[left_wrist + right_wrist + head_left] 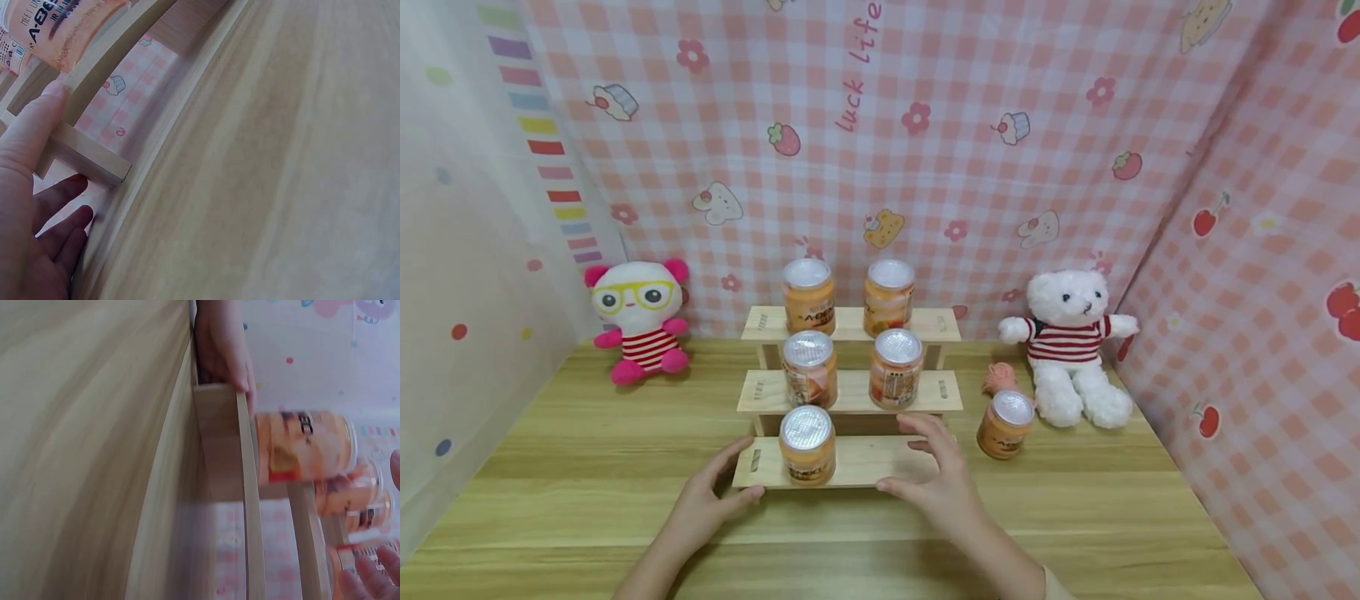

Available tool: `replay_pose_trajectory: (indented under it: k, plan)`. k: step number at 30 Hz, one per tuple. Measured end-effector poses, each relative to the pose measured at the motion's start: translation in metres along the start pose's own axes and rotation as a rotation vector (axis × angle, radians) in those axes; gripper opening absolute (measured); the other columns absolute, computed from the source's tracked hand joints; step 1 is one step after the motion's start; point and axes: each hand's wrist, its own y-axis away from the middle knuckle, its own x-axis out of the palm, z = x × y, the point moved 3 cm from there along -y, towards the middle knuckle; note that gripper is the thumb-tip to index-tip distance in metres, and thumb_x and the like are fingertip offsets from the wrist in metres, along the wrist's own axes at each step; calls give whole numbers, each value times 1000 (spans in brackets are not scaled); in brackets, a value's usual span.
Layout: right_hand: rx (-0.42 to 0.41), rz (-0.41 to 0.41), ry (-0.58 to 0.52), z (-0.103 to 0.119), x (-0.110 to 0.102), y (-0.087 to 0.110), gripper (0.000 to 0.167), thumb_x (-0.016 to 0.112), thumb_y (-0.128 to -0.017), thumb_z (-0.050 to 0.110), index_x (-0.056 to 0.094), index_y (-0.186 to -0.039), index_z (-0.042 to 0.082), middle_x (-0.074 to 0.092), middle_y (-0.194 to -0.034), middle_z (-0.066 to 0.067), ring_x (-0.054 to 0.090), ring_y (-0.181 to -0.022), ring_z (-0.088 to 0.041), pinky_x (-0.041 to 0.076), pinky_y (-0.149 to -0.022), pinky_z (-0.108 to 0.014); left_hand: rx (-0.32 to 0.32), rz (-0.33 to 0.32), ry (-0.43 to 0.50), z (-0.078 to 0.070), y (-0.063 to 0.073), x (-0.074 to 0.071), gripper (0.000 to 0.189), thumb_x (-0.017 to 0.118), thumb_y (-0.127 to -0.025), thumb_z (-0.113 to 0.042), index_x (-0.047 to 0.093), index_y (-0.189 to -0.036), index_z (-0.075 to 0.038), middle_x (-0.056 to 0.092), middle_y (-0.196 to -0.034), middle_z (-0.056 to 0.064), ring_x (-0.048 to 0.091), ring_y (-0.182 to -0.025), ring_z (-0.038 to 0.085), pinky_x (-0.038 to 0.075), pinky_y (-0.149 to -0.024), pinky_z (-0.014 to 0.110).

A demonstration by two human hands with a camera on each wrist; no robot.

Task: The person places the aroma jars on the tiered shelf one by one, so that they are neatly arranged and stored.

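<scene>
A three-tier wooden stand holds orange cans with silver lids: two top-tier cans, two middle-tier cans and one bottom-tier can. My left hand grips the bottom tier's left end, its thumb by the front edge and its fingers around the side. In the left wrist view, that thumb lies against the wood while the other fingers extend below. Over the bottom tier's right end, my right hand has its thumb and fingers spread apart, holding nothing. Another can stands on the table to its right.
A white teddy bear in a striped shirt sits at the right, with a small pink item beside it. At the left sits a pink-and-white plush toy. Checked cloth hangs behind the wooden table.
</scene>
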Motion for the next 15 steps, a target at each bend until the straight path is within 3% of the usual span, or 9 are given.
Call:
replay_pose_trajectory:
  k: [3, 9, 12, 15]
  plan:
    - [-6, -26, 59, 0, -13, 2, 76, 89, -57, 1, 56, -126, 7, 57, -122, -10, 55, -107, -24, 49, -87, -38, 2, 0, -4, 0, 0, 0, 75, 82, -76, -24, 47, -140, -10, 53, -133, 21, 48, -121, 39, 32, -100, 57]
    - [-95, -80, 200, 17, -43, 0, 73, 87, -53, -8, 55, -118, -8, 59, -111, -20, 56, -102, -25, 51, -82, -37, 1, 1, -3, 0, 0, 0, 75, 82, -76, -24, 47, -140, -11, 52, -134, 21, 47, -122, 41, 31, -100, 59]
    - [-68, -104, 235, 20, -57, 0, 71, 86, -55, -10, 56, -118, -9, 59, -111, -19, 55, -104, -20, 49, -84, -31, -6, 1, -5, 0, 1, 0, 75, 82, -76, -24, 47, -140, -11, 51, -135, 21, 46, -122, 41, 30, -100, 60]
    - [-11, -124, 262, 15, -69, 1, 71, 86, -57, -10, 56, -121, -6, 59, -114, -20, 54, -105, -22, 45, -88, -22, -11, 4, -7, 0, 1, 0, 74, 82, -76, -24, 47, -140, -12, 50, -136, 21, 46, -122, 42, 31, -100, 60]
